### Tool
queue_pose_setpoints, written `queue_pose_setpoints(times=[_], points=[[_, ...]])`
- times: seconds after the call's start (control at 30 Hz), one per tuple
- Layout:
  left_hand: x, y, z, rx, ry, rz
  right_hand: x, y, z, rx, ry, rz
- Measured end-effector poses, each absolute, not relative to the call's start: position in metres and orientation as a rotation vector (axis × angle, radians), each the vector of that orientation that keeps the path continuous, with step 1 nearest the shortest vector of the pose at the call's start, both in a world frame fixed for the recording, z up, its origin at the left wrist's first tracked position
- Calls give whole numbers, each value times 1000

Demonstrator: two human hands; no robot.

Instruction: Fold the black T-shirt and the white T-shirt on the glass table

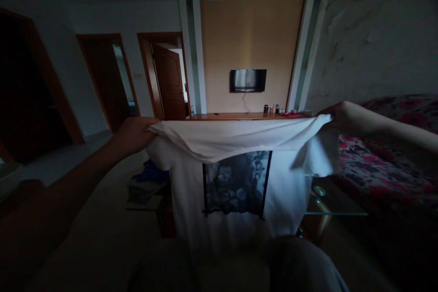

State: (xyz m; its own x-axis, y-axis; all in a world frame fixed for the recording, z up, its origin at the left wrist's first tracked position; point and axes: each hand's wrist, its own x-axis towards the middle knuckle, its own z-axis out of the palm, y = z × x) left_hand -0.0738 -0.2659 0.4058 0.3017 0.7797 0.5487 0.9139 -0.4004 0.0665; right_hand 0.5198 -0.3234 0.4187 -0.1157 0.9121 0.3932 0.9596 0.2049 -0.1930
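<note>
**T-shirt held up and spread, folding barely begun**

Nearest to me, low in the view, I see my own lap and knees in shadow, with the bottom of the white T-shirt (239, 178) hanging down just in front of them. The shirt is in the air between my two hands, stretched sideways, and its dark printed panel (236, 182) faces me. Its top edge is doubled over towards me in a loose band, so I judge that one first fold may be started; the sleeves and body hang free, and nothing lies flat yet. Most of the work looks to be left.

My left hand (133, 134) is closed, pinching the shirt's upper left corner. My right hand (337, 114) is closed on the upper right corner, where one sleeve droops below it.

Behind the shirt on the right, a glass-topped table (337, 212) shows its edge, and past it a sofa with a red flowered cover (383, 169). On the floor to the left lies a small heap of clothes (147, 182), blue among them.

At the far wall stand a long wooden shelf (239, 117) with small bottles, a wall television (248, 80) above it, and open brown doors (171, 82) to the left.
</note>
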Motion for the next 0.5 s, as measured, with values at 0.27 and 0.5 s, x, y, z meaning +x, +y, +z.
queue_pose_setpoints(times=[0.27, 0.5], points=[[-45, -257, 388, -2451, -1892, -1748, 484, -313, 392, -1668, -1584, 527], [-37, -249, 369, -2486, -1686, -2144, 466, -316, 382, -1519, -1623, 427]])
